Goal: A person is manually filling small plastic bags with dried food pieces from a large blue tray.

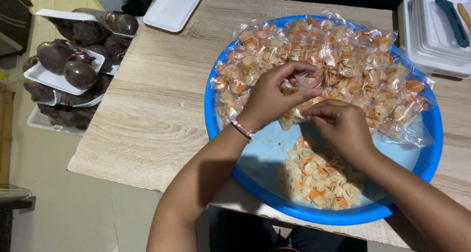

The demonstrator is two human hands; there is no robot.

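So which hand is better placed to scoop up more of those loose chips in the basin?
Probably the right hand: it sits just above the loose chips, while the left hand pinches a small clear packet higher up.

Free room and obstacles around the basin

The wide round blue plastic basin is taking up the right half of the pale wood-grain tabletop, its far side heaped with small clear packets of orange and cream chips, while loose chips are lying near its front rim. The left hand and right hand are blocking its middle. The tabletop's left half is lying open; a white foam tray is sitting at the far edge and stacked white lidded boxes are crowding the far right corner.
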